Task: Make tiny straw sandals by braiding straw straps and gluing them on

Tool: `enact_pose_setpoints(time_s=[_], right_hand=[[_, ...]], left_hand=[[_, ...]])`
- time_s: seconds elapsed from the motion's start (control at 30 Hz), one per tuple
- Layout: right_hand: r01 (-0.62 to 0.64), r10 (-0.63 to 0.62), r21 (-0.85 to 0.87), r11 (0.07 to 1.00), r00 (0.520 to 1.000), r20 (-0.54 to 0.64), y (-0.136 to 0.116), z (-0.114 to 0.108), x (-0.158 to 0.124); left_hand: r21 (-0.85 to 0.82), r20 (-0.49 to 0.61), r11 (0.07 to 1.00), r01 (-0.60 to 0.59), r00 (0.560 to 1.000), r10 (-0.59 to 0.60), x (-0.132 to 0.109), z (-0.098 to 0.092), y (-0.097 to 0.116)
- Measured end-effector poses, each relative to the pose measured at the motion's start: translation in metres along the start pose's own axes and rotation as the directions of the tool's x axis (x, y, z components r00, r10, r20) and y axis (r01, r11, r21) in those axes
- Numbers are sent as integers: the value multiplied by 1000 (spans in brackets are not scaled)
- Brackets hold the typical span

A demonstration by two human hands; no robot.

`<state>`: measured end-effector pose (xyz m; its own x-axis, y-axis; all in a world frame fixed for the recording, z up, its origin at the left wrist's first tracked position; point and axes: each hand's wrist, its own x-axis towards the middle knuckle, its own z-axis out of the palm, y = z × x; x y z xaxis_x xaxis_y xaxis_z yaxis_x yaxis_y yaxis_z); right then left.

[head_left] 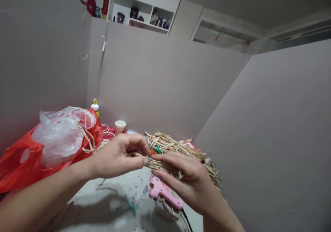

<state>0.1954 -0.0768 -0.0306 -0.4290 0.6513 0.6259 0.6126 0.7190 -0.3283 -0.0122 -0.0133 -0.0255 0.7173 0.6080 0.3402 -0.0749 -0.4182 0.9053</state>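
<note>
My left hand (116,158) pinches the edge of a woven straw braid piece (162,165) between thumb and curled fingers. From the other side, my right hand (192,180) grips the same piece, thumb below and fingers on top. Parts of the weave are hidden behind both hands. Just behind the fingertips show small orange and green handles (157,150); the tool they belong to is mostly covered. Below the braid, a pink glue gun (165,193) lies on the white table (116,204), its black cord running toward me.
A bundle of dry straw (176,145) lies behind my hands. On the left sit a red plastic bag (15,166), a clear plastic bag (57,139) and a straw cord (86,135). A paper cup (120,126) and a yellow-and-white bottle (95,107) stand farther back. Grey partitions (165,80) enclose the table.
</note>
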Motion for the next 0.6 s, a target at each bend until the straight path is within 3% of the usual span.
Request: enact_pose_setpoints(time_s=[0.2, 0.43, 0.6], right_hand=[[25, -25, -16, 1000, 999, -35, 0, -3, -3], [73, -72, 1, 997, 997, -32, -1, -3, -3], [66, -65, 79, 995, 998, -23, 2, -3, -5]], left_hand=[[-199, 45, 979, 39, 999, -31, 4, -9, -8], [-265, 60, 957, 120, 992, -108, 4, -12, -11], [-292, 49, 952, 94, 995, -83, 3, -11, -6]])
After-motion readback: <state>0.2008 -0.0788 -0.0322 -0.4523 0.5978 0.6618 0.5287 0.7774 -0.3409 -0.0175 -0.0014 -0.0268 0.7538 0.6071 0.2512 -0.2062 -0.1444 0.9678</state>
